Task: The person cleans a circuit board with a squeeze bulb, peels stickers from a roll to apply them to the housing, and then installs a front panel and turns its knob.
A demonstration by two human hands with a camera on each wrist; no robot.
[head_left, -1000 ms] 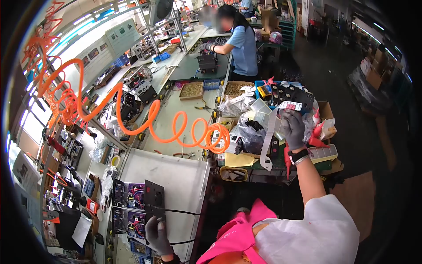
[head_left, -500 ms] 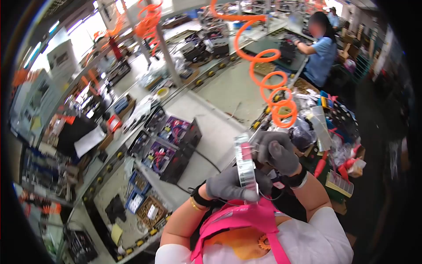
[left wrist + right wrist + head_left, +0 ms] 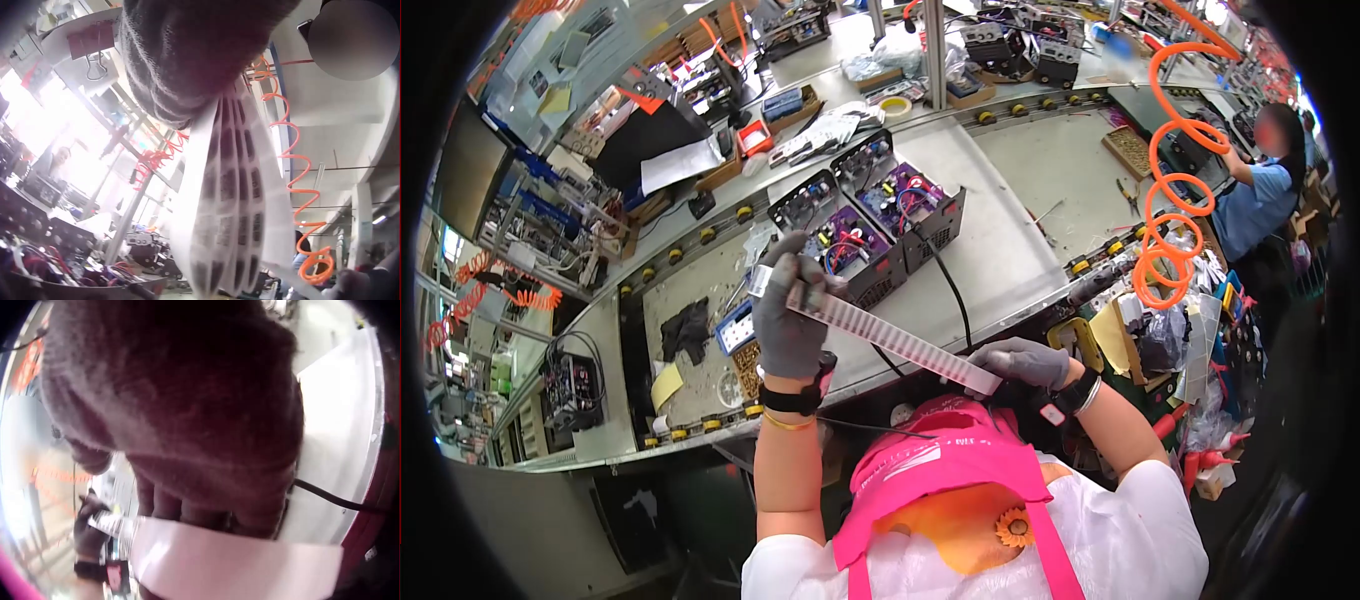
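A long strip of labels (image 3: 890, 335) runs diagonally between the two gloved hands. The left hand (image 3: 792, 320), raised at the strip's upper end, grips it between thumb and fingers. Lower and to the right, the right hand (image 3: 1025, 362) pinches the other end. In the left wrist view, several layers of strip (image 3: 231, 206) with dark printed marks hang below the left glove (image 3: 194, 50); a binder clip (image 3: 95, 65) shows at upper left. The right wrist view shows the strip's blank end (image 3: 237, 562) against the right glove's fingers (image 3: 200, 515).
Two open black units (image 3: 870, 225) with circuit boards and cables lie on the bench (image 3: 1010, 265) beyond the strip. An orange coiled hose (image 3: 1185, 190) hangs at right, above piled bags and parts. A person in blue (image 3: 1260, 205) works farther along. Small parts boxes (image 3: 738, 328) stand left.
The right hand has come from the pile at right to the front of the body. The left hand has left the black units; the strip is now stretched between both hands. The view has swung left.
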